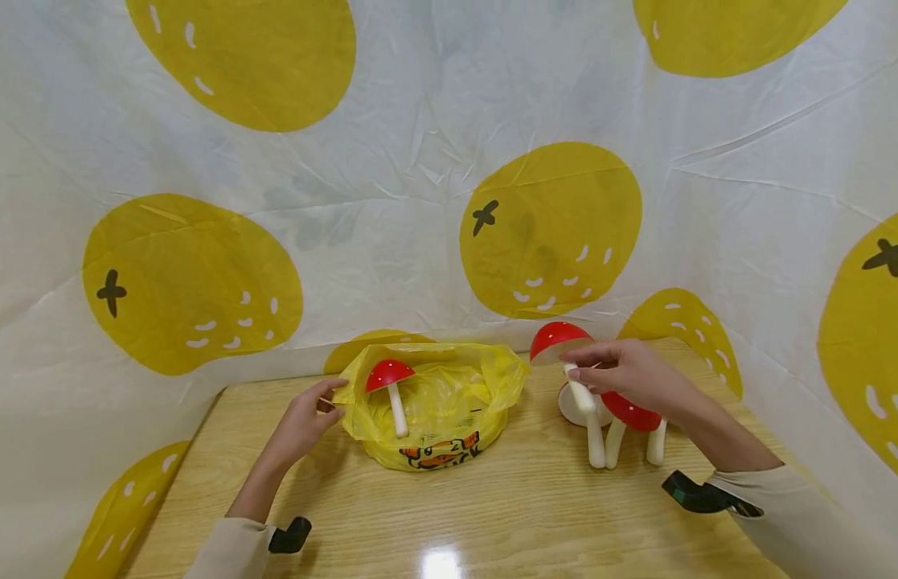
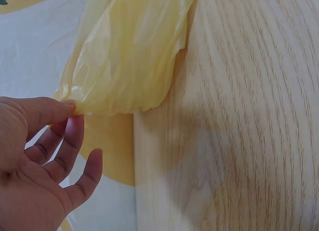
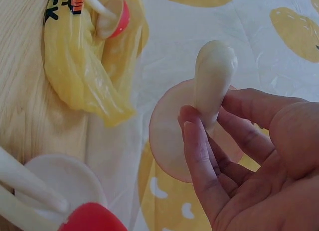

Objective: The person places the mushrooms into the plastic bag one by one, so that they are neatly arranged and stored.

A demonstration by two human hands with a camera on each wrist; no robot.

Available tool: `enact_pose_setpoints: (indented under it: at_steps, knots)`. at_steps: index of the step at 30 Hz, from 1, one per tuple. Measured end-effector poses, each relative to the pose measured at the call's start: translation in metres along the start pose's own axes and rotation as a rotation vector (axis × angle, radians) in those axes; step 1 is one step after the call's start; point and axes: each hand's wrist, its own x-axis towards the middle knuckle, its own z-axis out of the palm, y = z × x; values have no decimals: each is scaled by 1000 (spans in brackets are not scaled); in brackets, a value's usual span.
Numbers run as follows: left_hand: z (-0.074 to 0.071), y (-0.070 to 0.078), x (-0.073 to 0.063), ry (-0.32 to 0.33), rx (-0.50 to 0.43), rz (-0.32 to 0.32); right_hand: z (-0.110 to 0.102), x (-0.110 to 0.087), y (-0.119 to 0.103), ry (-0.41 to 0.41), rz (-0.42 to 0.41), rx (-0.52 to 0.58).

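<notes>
My left hand (image 1: 309,414) pinches the left edge of a yellow plastic bag (image 1: 505,394) between thumb and finger; the left wrist view shows the bag's film (image 2: 127,57) gathered at the fingertips. The bag lies on the table with its mouth spread wide. Inside it, a toy mushroom (image 1: 388,375) with a white-dotted red cap leans on the left side. To the right of the bag, my right hand (image 1: 625,374) holds another toy mushroom (image 1: 560,339) by its white stem (image 3: 214,76), raised over the table with the cap up.
Below my right hand, more red-capped toy mushrooms (image 1: 634,414) lie together on the wooden table (image 1: 535,507), stems toward me. One shows its pale cap underside (image 1: 573,406). White cloth (image 1: 391,265) printed with yellow fruit hangs behind and beside the table.
</notes>
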Motion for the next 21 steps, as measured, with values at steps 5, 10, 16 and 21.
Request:
enact_pose_setpoints:
  at_steps: [5,10,16,21]
  knots:
    - [0,0,1,-3,0,-1,11,14,-4,-42,-10,40]
    - [0,1,1,-7,-1,0,24,32,-11,-82,5,92]
    - [1,2,2,-3,-8,-5,42,59,-14,-148,-42,163]
    - [2,2,1,1,-8,-3,63,81,-11,-187,-73,182]
